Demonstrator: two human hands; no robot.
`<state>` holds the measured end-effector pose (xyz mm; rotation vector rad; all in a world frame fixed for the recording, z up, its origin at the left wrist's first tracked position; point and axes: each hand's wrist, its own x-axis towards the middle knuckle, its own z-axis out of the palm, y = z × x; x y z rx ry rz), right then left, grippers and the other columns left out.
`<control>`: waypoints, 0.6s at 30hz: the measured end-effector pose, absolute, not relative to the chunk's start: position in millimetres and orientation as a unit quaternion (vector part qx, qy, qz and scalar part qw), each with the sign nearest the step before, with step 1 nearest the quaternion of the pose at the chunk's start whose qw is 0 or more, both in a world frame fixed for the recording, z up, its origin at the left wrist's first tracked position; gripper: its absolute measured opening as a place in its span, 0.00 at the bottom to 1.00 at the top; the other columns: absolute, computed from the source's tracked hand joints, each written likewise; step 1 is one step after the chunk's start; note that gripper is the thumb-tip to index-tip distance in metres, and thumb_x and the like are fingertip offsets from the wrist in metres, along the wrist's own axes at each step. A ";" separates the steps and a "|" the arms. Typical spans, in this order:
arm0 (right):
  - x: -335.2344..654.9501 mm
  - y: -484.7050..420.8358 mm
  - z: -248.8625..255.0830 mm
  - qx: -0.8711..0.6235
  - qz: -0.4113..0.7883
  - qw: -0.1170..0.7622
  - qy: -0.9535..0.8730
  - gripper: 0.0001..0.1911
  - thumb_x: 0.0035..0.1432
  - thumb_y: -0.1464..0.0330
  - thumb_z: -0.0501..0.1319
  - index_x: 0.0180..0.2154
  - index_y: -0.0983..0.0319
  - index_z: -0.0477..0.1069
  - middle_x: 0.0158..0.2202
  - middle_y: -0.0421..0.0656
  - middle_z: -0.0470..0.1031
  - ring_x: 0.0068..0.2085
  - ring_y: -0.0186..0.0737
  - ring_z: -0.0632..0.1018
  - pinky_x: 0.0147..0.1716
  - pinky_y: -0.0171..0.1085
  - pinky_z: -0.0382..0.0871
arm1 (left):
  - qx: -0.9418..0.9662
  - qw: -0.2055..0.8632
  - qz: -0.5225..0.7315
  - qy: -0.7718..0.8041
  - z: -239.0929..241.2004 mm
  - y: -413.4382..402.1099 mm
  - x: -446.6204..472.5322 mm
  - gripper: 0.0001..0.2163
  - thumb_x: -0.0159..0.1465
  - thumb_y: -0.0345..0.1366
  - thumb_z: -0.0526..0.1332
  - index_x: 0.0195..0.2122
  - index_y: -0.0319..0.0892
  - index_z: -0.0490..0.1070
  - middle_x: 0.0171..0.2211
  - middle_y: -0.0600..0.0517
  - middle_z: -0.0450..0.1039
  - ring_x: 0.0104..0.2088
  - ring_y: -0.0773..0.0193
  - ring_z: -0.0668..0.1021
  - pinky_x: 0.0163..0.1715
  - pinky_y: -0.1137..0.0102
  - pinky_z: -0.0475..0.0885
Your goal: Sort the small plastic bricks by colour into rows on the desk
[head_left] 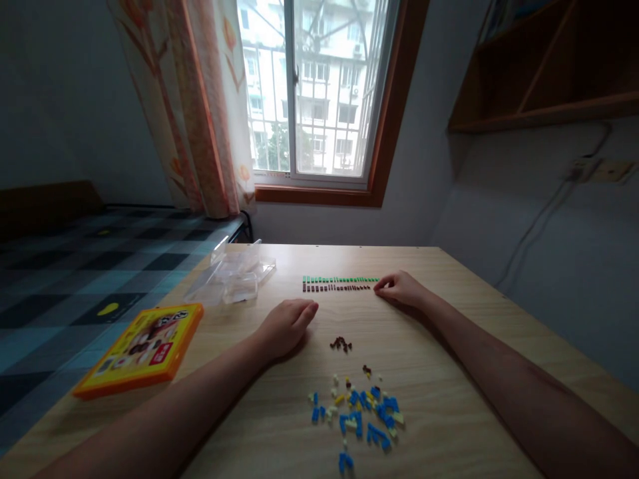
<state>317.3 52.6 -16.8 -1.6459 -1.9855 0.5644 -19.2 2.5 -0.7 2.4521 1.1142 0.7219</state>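
**Brown brick row (pixel 323 289) ends at our right hand (pixel 402 288)**

Our right fingers are pinched nearly together there, beside the green row (pixel 323 280); we cannot tell whether they grip a brick. Our left hand (pixel 287 327) rests on the bench (pixel 439 399), fingers loosely curled, their inner side hidden from us. Nearer us lie a small brown pile (pixel 341 344) and scattered blue, yellow and cream bricks (pixel 355 399).

Grip of right fingers (pixel 383 285) too small to tell, shelf (pixel 544 112) cropped
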 end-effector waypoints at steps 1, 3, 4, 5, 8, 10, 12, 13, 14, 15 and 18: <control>316.4 52.6 -16.9 -0.605 0.201 0.245 -0.731 0.15 0.49 0.63 0.64 0.36 0.63 0.82 0.28 0.43 0.79 0.28 0.37 0.75 0.30 0.33 0.66 | 0.867 0.175 0.251 0.394 -0.5 2.3 -19.3 0.21 0.69 0.46 0.42 0.22 0.43 0.57 0.22 0.54 0.65 0.27 0.64 0.68 0.30 0.69 0.61; 317.0 53.0 -16.5 -0.606 0.193 0.245 -0.732 0.15 0.49 0.63 0.64 0.36 0.63 0.82 0.29 0.43 0.80 0.29 0.38 0.75 0.31 0.34 0.66 | 0.868 0.175 0.246 0.395 -0.5 2.1 -19.3 0.21 0.69 0.47 0.42 0.22 0.43 0.57 0.22 0.53 0.65 0.27 0.63 0.68 0.30 0.69 0.62; 318.3 53.3 -16.5 -0.607 0.191 0.247 -0.731 0.14 0.49 0.63 0.64 0.36 0.63 0.82 0.29 0.43 0.80 0.30 0.38 0.75 0.32 0.34 0.67 | 0.868 0.176 0.244 0.395 -0.5 2.2 -19.3 0.21 0.69 0.47 0.42 0.22 0.43 0.57 0.22 0.53 0.65 0.27 0.63 0.68 0.30 0.69 0.62; 320.1 53.7 -16.7 -0.609 0.191 0.249 -0.728 0.14 0.49 0.63 0.64 0.35 0.63 0.82 0.30 0.44 0.81 0.31 0.38 0.76 0.33 0.34 0.67 | 0.869 0.177 0.243 0.394 -0.6 2.2 -19.3 0.21 0.69 0.47 0.42 0.22 0.43 0.57 0.22 0.53 0.65 0.27 0.63 0.68 0.30 0.69 0.62; 326.0 55.5 -19.0 -0.621 0.197 0.257 -0.714 0.14 0.48 0.63 0.64 0.35 0.63 0.82 0.32 0.44 0.81 0.32 0.39 0.76 0.34 0.34 0.68 | 0.871 0.175 0.239 0.392 -0.7 2.2 -19.4 0.21 0.69 0.47 0.41 0.22 0.43 0.57 0.22 0.53 0.65 0.27 0.63 0.68 0.30 0.69 0.61; 329.1 57.1 -21.2 -0.624 0.199 0.262 -0.708 0.14 0.48 0.63 0.64 0.35 0.64 0.82 0.33 0.45 0.81 0.33 0.39 0.77 0.33 0.34 0.68 | 0.872 0.171 0.236 0.393 -0.6 2.0 -19.4 0.21 0.69 0.47 0.41 0.22 0.43 0.57 0.22 0.53 0.66 0.27 0.63 0.68 0.30 0.69 0.61; 331.5 58.8 -23.2 -0.622 0.195 0.267 -0.710 0.16 0.48 0.62 0.64 0.36 0.64 0.82 0.32 0.44 0.81 0.32 0.39 0.77 0.32 0.34 0.67 | 0.873 0.168 0.232 0.394 -0.6 1.7 -19.3 0.21 0.69 0.47 0.41 0.22 0.43 0.57 0.22 0.53 0.66 0.27 0.63 0.68 0.30 0.69 0.61; 332.5 59.6 -23.9 -0.621 0.192 0.267 -0.712 0.17 0.48 0.61 0.64 0.37 0.64 0.82 0.31 0.44 0.81 0.32 0.39 0.77 0.32 0.34 0.67 | 0.874 0.167 0.231 0.394 -0.6 1.7 -19.2 0.21 0.69 0.47 0.41 0.22 0.43 0.57 0.22 0.53 0.66 0.27 0.63 0.68 0.30 0.69 0.61; 333.3 60.2 -24.4 -0.621 0.189 0.267 -0.712 0.17 0.48 0.60 0.65 0.37 0.64 0.82 0.31 0.44 0.80 0.32 0.39 0.77 0.31 0.34 0.67 | 0.874 0.165 0.230 0.395 -0.8 1.7 -19.1 0.21 0.69 0.47 0.41 0.22 0.43 0.57 0.22 0.53 0.66 0.27 0.63 0.68 0.30 0.69 0.61; 333.8 60.5 -24.6 -0.623 0.188 0.265 -0.712 0.17 0.48 0.60 0.65 0.37 0.64 0.82 0.31 0.44 0.81 0.32 0.40 0.77 0.31 0.34 0.67 | 0.875 0.163 0.230 0.395 -1.0 1.8 -19.1 0.21 0.69 0.47 0.41 0.22 0.43 0.57 0.22 0.53 0.66 0.27 0.63 0.68 0.30 0.69 0.61; 332.7 60.3 -24.3 -0.631 0.188 0.255 -0.708 0.15 0.49 0.61 0.65 0.36 0.63 0.82 0.33 0.45 0.82 0.34 0.41 0.79 0.34 0.34 0.67 | 0.876 0.158 0.226 0.394 -1.4 1.8 -18.9 0.21 0.69 0.47 0.42 0.22 0.43 0.57 0.22 0.52 0.67 0.27 0.63 0.69 0.30 0.69 0.61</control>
